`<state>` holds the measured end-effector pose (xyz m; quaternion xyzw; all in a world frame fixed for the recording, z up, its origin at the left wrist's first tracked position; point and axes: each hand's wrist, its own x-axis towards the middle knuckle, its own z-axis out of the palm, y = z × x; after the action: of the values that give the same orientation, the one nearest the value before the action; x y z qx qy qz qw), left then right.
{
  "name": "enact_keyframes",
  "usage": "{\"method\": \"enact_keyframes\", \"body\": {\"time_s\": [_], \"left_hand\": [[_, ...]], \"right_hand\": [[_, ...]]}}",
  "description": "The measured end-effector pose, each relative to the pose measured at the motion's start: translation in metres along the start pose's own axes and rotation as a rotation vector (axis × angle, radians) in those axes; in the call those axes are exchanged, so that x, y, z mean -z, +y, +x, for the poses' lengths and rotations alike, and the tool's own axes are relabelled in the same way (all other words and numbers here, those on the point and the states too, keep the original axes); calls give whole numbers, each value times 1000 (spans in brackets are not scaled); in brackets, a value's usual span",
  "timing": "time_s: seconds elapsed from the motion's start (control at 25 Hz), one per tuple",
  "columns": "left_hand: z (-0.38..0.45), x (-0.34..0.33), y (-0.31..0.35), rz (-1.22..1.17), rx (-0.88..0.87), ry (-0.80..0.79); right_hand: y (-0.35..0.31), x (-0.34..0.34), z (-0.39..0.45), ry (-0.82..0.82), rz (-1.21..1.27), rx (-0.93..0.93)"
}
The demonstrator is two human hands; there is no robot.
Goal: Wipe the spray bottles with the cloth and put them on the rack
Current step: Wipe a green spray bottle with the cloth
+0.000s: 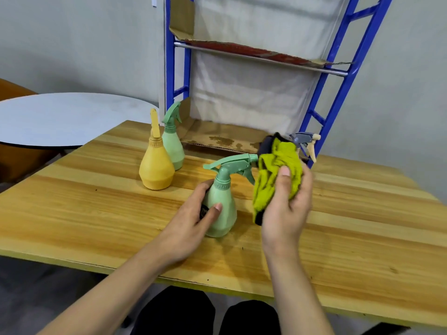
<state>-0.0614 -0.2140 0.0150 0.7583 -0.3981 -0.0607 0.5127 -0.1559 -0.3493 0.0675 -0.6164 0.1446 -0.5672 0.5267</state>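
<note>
Four spray bottles in the head view, though one is mostly hidden. Nearest: a pale green plastic spray bottle (222, 204), upright at centre of the wooden bench (350, 238). Left hand (191, 228) grips its belly from the 8 o'clock side, thumb across the front, fingers wrapped behind. Right hand (289, 201) sits just at 3 o'clock of the bottle, fingers curled round a bunched yellow-green microfibre cloth with dark edging (275, 175); cloth close to the trigger head, contact not clear.

At 11 o'clock of the held bottle, well apart: a yellow pear-shaped spray bottle (156, 168), with a second pale green spray bottle (172, 146) just behind it, apparently touching. At 1 o'clock, behind the cloth: a grey trigger head with cream nozzle (305, 141), body hidden.

Blue metal rack with cardboard-lined shelves (338, 93) stands at 12 o'clock, at the bench's far edge; no bottle visible on it. Round grey table (60, 117) at 10 o'clock.

Handling, judged: bottle likely light, thin-walled, stiff, smooth enough to slip. Fill level not visible. Hold at the belly or the ribbed collar under the trigger, not the trigger lever. Cloth soft, conforms easily.
</note>
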Motion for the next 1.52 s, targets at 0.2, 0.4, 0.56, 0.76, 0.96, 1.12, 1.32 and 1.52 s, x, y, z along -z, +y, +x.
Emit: {"method": "enact_keyframes", "body": {"time_s": [0.2,0.4,0.56,0.76,0.96,1.12,1.32,1.52], "left_hand": [[3,3,-7,47,-66,-54],[3,5,-13,66,-67,-76],[3,4,-15,30,-83,-80],[1,6,-14,13,-69,-103],[1,9,-12,21,-65,-109],[1,5,-13,11,-78,-93],[0,11,-6,-6,-33,-120],[-4,5,-10,-38,-42,-88]], "right_hand": [[24,-22,-4,-245,-88,11],[28,-12,9,-309,-152,101],[31,-12,11,-298,-51,51],[41,-20,8,12,198,-285],[19,-21,10,187,66,-65],[13,-19,1,-76,-149,47],[-4,-5,29,-139,-629,142],[-62,0,62,-358,-921,565]]}}
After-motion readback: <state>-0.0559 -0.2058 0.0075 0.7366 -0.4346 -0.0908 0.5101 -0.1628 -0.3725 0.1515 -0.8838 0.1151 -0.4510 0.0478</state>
